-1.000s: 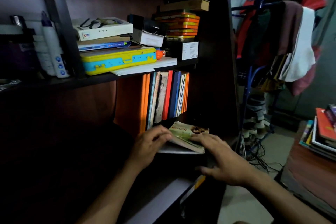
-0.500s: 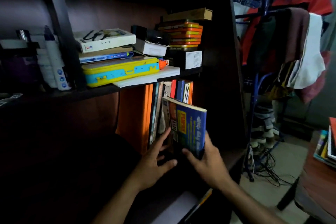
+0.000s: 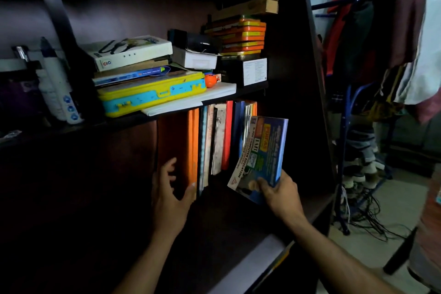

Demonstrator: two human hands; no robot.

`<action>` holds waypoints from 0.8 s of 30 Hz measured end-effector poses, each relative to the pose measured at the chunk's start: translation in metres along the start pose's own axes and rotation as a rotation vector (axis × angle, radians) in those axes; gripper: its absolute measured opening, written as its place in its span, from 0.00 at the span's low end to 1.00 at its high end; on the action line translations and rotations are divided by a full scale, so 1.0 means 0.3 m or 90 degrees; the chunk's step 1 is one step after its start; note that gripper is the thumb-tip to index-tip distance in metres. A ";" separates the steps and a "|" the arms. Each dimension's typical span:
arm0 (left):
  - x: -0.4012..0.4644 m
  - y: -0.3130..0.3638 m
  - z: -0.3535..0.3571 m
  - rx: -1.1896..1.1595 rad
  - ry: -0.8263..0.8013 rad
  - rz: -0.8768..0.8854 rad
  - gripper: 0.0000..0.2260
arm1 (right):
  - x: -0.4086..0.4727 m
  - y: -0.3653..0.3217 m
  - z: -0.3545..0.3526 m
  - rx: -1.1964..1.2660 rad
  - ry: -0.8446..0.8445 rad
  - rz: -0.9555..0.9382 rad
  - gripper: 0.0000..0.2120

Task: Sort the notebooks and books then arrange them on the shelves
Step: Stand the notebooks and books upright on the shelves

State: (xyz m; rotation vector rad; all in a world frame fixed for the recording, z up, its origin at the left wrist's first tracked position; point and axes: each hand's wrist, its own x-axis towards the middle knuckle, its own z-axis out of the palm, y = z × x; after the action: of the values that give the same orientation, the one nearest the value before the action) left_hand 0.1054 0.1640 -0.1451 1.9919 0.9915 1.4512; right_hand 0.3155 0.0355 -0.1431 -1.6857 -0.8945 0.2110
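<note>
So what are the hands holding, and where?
Right hand grips the blue book by its bottom corner. Left hand holds nothing.

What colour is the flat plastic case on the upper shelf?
Yellow with light-blue trim, clearest in the head view.

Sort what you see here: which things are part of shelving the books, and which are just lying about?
Part of the job:
blue book in right hand
upright books
left hand
lower shelf

Lying about:
yellow case
orange tins
white bottle
hanging clothes

Held book [image 3: 265, 153] right of shelved books [image 3: 214, 138]
</note>
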 end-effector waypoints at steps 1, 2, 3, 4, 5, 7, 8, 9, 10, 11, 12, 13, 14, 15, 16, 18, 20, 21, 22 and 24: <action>-0.001 -0.005 0.001 -0.007 -0.006 -0.022 0.35 | -0.002 -0.003 0.002 0.010 -0.002 -0.002 0.14; -0.002 -0.009 0.001 -0.009 -0.011 -0.030 0.37 | -0.005 -0.005 0.005 0.022 -0.002 -0.004 0.16; -0.003 -0.009 0.001 -0.010 -0.015 -0.029 0.38 | -0.007 -0.004 0.006 0.034 0.005 -0.007 0.18; -0.003 -0.011 0.000 -0.013 -0.017 -0.023 0.38 | -0.009 -0.003 0.007 0.045 0.021 -0.011 0.19; -0.005 -0.011 0.000 -0.018 -0.023 -0.018 0.39 | -0.011 0.000 0.005 0.054 0.045 -0.012 0.20; -0.011 -0.010 -0.003 -0.009 -0.028 -0.009 0.38 | -0.014 0.004 0.004 0.078 0.097 -0.011 0.20; -0.014 -0.005 -0.003 0.010 -0.023 0.007 0.38 | -0.014 0.007 0.001 0.087 0.121 -0.013 0.20; -0.017 0.001 -0.001 0.039 -0.014 0.031 0.37 | -0.013 0.013 -0.003 0.090 0.139 -0.017 0.20; -0.020 0.008 0.001 0.076 -0.003 0.063 0.36 | -0.010 0.016 -0.003 0.092 0.149 -0.022 0.20; -0.022 0.015 0.002 0.119 0.012 0.102 0.35 | -0.005 0.019 -0.001 0.092 0.147 -0.026 0.20; -0.024 0.022 0.004 0.162 0.026 0.144 0.34 | -0.002 0.021 0.001 0.095 0.139 -0.032 0.19; -0.029 0.034 0.009 0.201 0.035 0.194 0.32 | 0.001 0.023 0.001 0.099 0.128 -0.031 0.18; -0.037 0.046 0.015 0.237 0.036 0.250 0.29 | 0.003 0.024 0.001 0.106 0.116 -0.027 0.18; -0.049 0.058 0.027 0.270 0.021 0.314 0.25 | 0.006 0.026 0.000 0.114 0.108 -0.020 0.18; -0.065 0.069 0.041 0.297 -0.018 0.377 0.21 | 0.010 0.029 0.000 0.124 0.104 -0.015 0.17; -0.091 0.082 0.083 0.350 -0.152 0.466 0.20 | 0.015 0.029 -0.006 0.143 0.100 -0.017 0.18; -0.085 0.084 0.147 0.407 -0.276 0.476 0.24 | 0.021 0.030 -0.008 0.144 0.099 -0.014 0.18; -0.073 0.094 0.180 0.430 -0.312 0.455 0.26 | 0.022 0.032 -0.009 0.142 0.096 -0.008 0.18; -0.059 0.110 0.210 0.443 -0.337 0.420 0.28 | 0.023 0.035 -0.007 0.140 0.091 -0.007 0.17; -0.020 0.145 0.276 0.456 -0.365 0.371 0.30 | 0.022 0.040 -0.006 0.136 0.081 -0.004 0.18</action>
State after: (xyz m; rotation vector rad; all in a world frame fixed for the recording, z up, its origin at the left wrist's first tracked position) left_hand 0.1944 0.1350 -0.1433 3.1701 0.7464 0.6618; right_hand 0.3264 0.0379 -0.1511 -1.4801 -0.7550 0.1852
